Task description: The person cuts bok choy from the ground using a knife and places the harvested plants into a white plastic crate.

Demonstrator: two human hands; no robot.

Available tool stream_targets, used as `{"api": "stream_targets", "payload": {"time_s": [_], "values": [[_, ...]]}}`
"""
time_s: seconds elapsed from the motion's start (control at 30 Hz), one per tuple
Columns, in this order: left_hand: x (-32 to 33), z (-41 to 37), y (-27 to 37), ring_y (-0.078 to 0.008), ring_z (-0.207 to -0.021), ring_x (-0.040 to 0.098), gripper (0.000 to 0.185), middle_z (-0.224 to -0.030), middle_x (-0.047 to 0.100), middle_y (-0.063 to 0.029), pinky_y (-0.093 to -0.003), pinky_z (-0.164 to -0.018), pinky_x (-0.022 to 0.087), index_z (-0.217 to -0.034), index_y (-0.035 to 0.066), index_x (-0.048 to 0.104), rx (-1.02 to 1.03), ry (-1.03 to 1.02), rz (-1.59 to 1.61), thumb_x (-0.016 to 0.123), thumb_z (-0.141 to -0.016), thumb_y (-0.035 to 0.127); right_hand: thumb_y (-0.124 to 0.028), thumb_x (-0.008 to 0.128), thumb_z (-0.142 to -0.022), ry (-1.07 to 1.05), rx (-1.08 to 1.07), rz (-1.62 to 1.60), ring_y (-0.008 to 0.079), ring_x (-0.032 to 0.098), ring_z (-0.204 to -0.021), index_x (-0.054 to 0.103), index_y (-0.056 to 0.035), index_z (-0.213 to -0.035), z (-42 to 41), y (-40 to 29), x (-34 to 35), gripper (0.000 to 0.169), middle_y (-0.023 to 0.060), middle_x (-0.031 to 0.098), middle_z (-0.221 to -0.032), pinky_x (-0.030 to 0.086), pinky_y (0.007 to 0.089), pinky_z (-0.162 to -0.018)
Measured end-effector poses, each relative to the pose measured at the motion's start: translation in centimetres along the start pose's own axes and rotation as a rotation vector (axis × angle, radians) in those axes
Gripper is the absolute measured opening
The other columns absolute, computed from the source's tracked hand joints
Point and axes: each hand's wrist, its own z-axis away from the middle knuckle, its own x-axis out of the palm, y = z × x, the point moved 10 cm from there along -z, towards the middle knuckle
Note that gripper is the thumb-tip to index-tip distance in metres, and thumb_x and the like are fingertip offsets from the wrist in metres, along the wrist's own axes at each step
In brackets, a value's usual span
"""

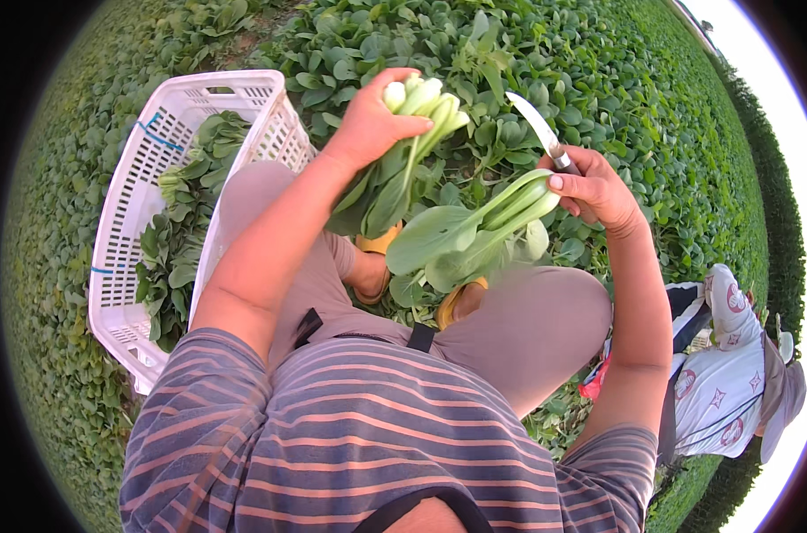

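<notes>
Several heads of bok choy [425, 106] are gripped in my left hand [377, 120], their pale cut bases up and leaves hanging down. My right hand [593, 186] holds one more bok choy [497, 216] by its base, with the leaves pointing to the lower left. The same hand also keeps a knife [535, 123], its curved blade pointing up and left, away from the plant. Between the two hands are leaves of the growing crop.
A white plastic crate [277, 106] with cut greens [177, 260] in it stands at my left, beside my knee. Leafy plants [643, 100] grow all around. A co-worker [723, 380] in a patterned white top and a hat is at the right, behind my right arm.
</notes>
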Motion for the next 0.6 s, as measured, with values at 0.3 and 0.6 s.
{"api": "stream_targets", "payload": {"time_s": [0.3,0.6], "values": [[3.6,7.2,-1.3,-0.018,-0.095,0.054,0.079,-0.104,0.056,-0.0118,-0.029,-0.086,0.042,-0.119,-0.003,0.043,-0.317,-0.149,0.724,0.083,-0.06,0.031,-0.024,0.061,-0.084,0.367,-0.055,0.243,0.0059,0.041,-0.045,0.056,-0.0009,-0.085,-2.8,-4.1,8.9,0.024,-0.0015,0.048,-0.058,0.03,0.0216,-0.041],[-3.9,8.0,1.1,-0.0199,-0.103,0.051,0.089,-0.109,0.053,-0.0127,-0.0311,-0.092,0.039,-0.125,-0.005,0.032,-0.21,0.234,0.867,0.084,-0.055,0.012,-0.026,0.055,-0.089,0.757,-0.508,0.788,0.0247,0.06,-0.069,0.056,-0.0013,-0.094,-3.5,-13.3,14.6,0.026,0.0124,0.063,-0.081,0.046,0.0343,-0.064]]}}
